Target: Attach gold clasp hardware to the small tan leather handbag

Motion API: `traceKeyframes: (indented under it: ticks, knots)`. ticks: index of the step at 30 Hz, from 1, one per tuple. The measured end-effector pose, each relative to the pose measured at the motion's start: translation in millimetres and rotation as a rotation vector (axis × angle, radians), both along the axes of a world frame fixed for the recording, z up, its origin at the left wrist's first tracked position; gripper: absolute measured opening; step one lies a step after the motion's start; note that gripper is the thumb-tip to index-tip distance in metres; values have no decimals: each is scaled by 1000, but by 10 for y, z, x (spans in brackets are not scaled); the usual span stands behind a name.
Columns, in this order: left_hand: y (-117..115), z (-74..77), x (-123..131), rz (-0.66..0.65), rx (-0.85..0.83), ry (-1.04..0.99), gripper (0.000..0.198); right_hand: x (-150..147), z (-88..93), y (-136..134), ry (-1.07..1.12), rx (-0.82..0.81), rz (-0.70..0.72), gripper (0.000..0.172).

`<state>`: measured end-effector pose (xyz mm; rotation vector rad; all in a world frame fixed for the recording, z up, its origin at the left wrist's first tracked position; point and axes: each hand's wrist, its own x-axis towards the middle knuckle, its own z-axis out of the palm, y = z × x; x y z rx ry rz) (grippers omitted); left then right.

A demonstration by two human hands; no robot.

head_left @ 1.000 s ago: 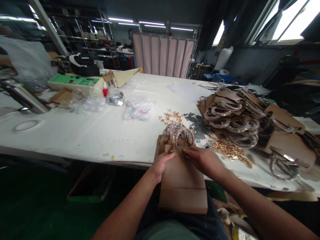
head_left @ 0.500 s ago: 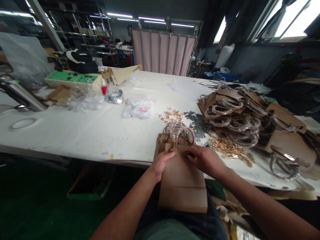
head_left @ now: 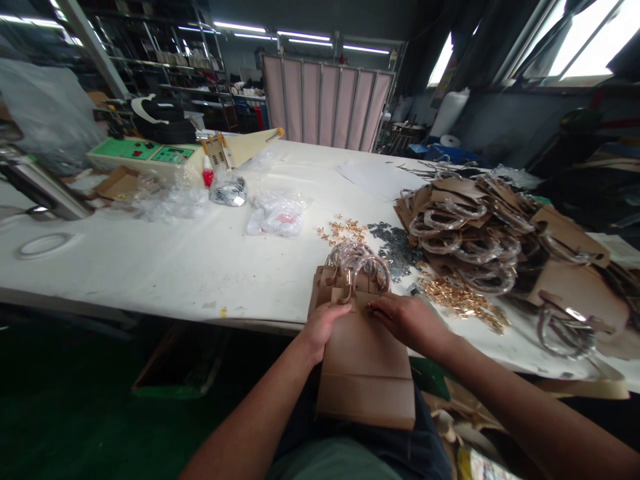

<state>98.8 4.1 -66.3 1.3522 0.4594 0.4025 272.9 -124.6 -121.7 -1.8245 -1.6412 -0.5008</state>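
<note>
A brown bag panel [head_left: 367, 360] leans over the table's front edge, its lower end in my lap. Looped handles [head_left: 371, 270] wrapped in clear plastic stick up at its top, where more brown panels lie beneath. My left hand [head_left: 320, 330] grips the panel's left edge, thumb on top and fingers hidden behind. Over the upper right part, my right hand [head_left: 403, 319] is closed in a pinch, with a small gold metal fitting [head_left: 370, 307] at its fingertips touching the panel. The fitting's exact shape is too small to make out.
To the right lie gold fittings [head_left: 465, 303], dark metal plates [head_left: 397, 247] and a tall pile of brown bag pieces [head_left: 465, 220]. More gold pieces [head_left: 345, 230] lie beyond the handles. Plastic bags [head_left: 277, 213] and a green-topped machine [head_left: 145, 153] stand left on the white table [head_left: 165, 267].
My right hand has shifted slightly at the panel, and the gold fitting at its fingertips shows more clearly. The left hand keeps its grip in the same place.
</note>
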Motion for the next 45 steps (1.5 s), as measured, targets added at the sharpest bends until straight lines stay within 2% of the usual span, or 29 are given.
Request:
traceKeyframes:
  ticks: [4, 10, 18, 24, 28, 32, 35, 39, 42, 44, 45]
  knots:
    - [-2, -21, -3, -8, 4, -14, 29, 6, -1, -14, -42, -25, -18, 21]
    - [3, -38, 11, 20, 23, -6, 32, -71, -72, 38, 46, 28, -48, 24]
    - [-1, -41, 7, 9, 50, -17, 30, -110, 42, 4, 35, -10, -81, 22]
    - [-12, -45, 12, -12, 44, -18, 32, -156, -23, 86, 87, 60, -138, 21]
    - [-16, -42, 4, -9, 43, -8, 29, -138, 9, 50, 105, 29, -94, 20]
    - [-31, -31, -20, 21, 60, 9, 27, -136, 77, -6, 70, -24, -27, 27]
    - [-28, -18, -31, 3, 70, 1, 29, -192, 55, 54, 66, 13, -87, 27]
    - [-2, 13, -12, -13, 83, -7, 37, -287, -58, 200, 100, 142, -145, 28]
    - [27, 55, 22, 63, 207, 45, 49, -325, -123, 219, 172, 236, -119, 25]
    - [54, 77, 42, 153, 416, 73, 53, -338, -162, 165, 257, 324, -66, 19]
    - [70, 82, 49, 197, 538, 72, 54, -338, -191, 125, 315, 377, -38, 22]
